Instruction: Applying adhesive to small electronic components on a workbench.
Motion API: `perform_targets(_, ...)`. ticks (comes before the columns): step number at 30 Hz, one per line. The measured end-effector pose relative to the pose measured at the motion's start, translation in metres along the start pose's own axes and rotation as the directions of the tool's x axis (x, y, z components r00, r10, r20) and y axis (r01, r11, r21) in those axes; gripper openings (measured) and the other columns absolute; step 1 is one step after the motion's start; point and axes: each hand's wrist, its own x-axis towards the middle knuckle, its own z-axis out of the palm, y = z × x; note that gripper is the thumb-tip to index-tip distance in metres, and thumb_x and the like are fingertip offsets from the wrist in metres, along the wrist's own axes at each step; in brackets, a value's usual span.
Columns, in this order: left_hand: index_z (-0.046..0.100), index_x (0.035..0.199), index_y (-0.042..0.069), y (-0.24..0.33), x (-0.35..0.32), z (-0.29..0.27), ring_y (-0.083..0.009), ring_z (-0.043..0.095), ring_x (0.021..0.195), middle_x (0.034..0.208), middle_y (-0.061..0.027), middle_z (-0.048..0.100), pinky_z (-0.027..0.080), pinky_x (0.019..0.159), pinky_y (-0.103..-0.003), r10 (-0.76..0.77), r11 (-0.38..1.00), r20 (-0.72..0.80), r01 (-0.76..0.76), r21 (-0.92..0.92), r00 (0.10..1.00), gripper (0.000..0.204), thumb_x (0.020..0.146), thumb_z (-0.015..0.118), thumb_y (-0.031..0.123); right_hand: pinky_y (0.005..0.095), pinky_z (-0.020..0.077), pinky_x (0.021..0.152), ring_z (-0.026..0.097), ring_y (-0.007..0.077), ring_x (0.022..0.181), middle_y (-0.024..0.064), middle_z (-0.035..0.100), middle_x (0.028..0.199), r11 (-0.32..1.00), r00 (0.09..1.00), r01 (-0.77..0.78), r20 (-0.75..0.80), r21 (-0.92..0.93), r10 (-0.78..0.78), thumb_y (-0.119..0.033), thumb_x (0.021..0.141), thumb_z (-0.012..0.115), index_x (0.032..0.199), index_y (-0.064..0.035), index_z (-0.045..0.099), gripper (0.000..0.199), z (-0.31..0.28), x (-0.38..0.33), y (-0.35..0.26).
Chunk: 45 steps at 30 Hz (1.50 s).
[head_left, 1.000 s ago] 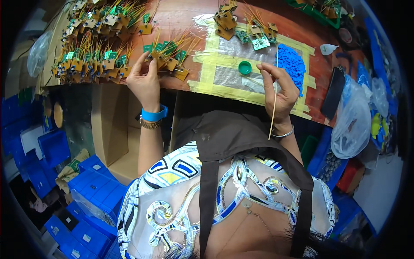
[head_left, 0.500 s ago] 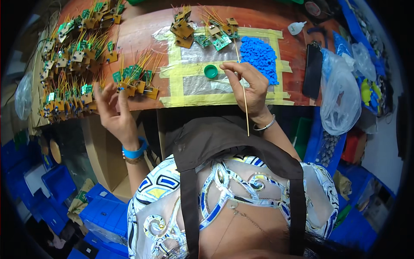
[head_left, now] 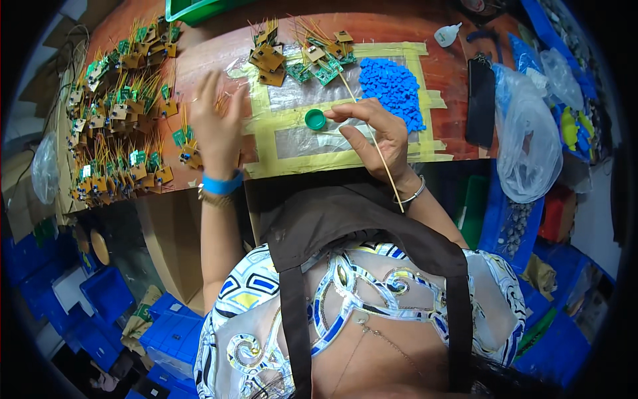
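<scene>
Left hand (head_left: 216,130) spread, empty; right hand (head_left: 389,137) holds thin tan wooden stick (head_left: 383,164) across reddish-brown surface's (head_left: 212,46) near edge, likely light, brittle: grip mid-shaft

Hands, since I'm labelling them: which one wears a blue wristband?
The left hand wears the blue wristband; the right hand wears a silver bangle instead.

- Table (head_left: 219,40): reddish brown
- Tape (head_left: 279,165): pale yellow strips
- Circuit boards (head_left: 269,58): tan-brown and green, with yellow-orange wires
- Small pieces (head_left: 389,93): bright blue
- Cap (head_left: 315,120): green
- Stick (head_left: 387,166): pale tan
- Wristband (head_left: 222,184): plain blue
- Bangle (head_left: 418,190): silver
- Apron (head_left: 319,213): dark brown
- Blouse (head_left: 249,286): white, with blue, yellow and black geometric shapes and scrolls
- Pouch (head_left: 480,103): black
- Tray (head_left: 189,12): green
- Bins (head_left: 174,339): blue
</scene>
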Motion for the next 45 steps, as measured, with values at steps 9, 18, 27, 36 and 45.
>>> perform_targets(9,0.070,0.086,0.003,0.006,0.038,0.056,-0.0301,0.063,0.082,0.089,-0.0139,0.066,0.049,0.075,-0.040,0.013,0.999,0.061,-0.016,0.043,0.998,0.017,0.077,0.072,0.017,0.0307,0.0477,0.079,0.062,0.0213,0.084,0.0114,0.070,0.094,1.000,0.998,-0.009,-0.055,-0.024,0.008,0.003,0.078,0.064,0.103,0.0012,0.067,0.025,-0.006,-0.002,-0.002)
perform_targets(18,0.065,0.105,0.001,0.021,0.027,0.045,-0.0111,0.068,0.075,0.083,-0.0076,0.070,0.055,0.065,-0.022,-0.070,0.780,-0.028,0.037,-0.625,0.997,0.016,0.089,0.063,0.002,0.0293,0.0489,0.077,0.063,0.0188,0.081,0.0131,0.069,0.091,0.990,0.994,-0.095,-0.035,0.106,0.100,-0.023,0.100,0.046,0.107,0.0045,0.065,0.034,-0.006,-0.004,0.003)
perform_targets(27,0.065,0.105,-0.008,0.044,-0.004,0.023,-0.0159,0.068,0.069,0.083,-0.0119,0.069,0.059,0.060,-0.029,-0.347,0.541,-0.032,0.172,-0.823,0.937,0.018,0.091,0.062,0.004,0.0255,0.0455,0.066,0.055,0.0134,0.073,0.0089,0.061,0.084,0.995,0.995,-0.099,0.011,-0.004,0.099,-0.020,0.103,0.037,0.098,0.0023,0.067,0.037,0.000,-0.008,0.005)
perform_targets(36,0.059,0.116,-0.008,0.044,-0.045,0.024,-0.0153,0.067,0.074,0.087,-0.0105,0.068,0.058,0.066,-0.028,-0.339,0.574,0.060,0.257,-0.777,0.939,0.028,0.090,0.062,-0.001,0.0254,0.0469,0.059,0.058,0.0132,0.061,0.0090,0.065,0.074,0.982,0.981,-0.182,0.061,-0.058,0.185,-0.031,0.102,0.044,0.086,0.0038,0.067,0.045,0.013,-0.011,0.017)
perform_targets(45,0.051,0.128,-0.008,0.043,-0.061,0.020,-0.0196,0.068,0.084,0.095,-0.0097,0.064,0.057,0.078,-0.029,-0.369,0.317,0.383,0.502,-0.805,0.847,0.042,0.088,0.062,-0.003,0.0247,0.0466,0.063,0.059,0.0135,0.068,0.0102,0.066,0.083,0.901,0.925,-0.380,0.063,0.211,0.375,-0.032,0.103,0.038,0.092,0.0051,0.066,0.047,0.010,-0.017,0.014)
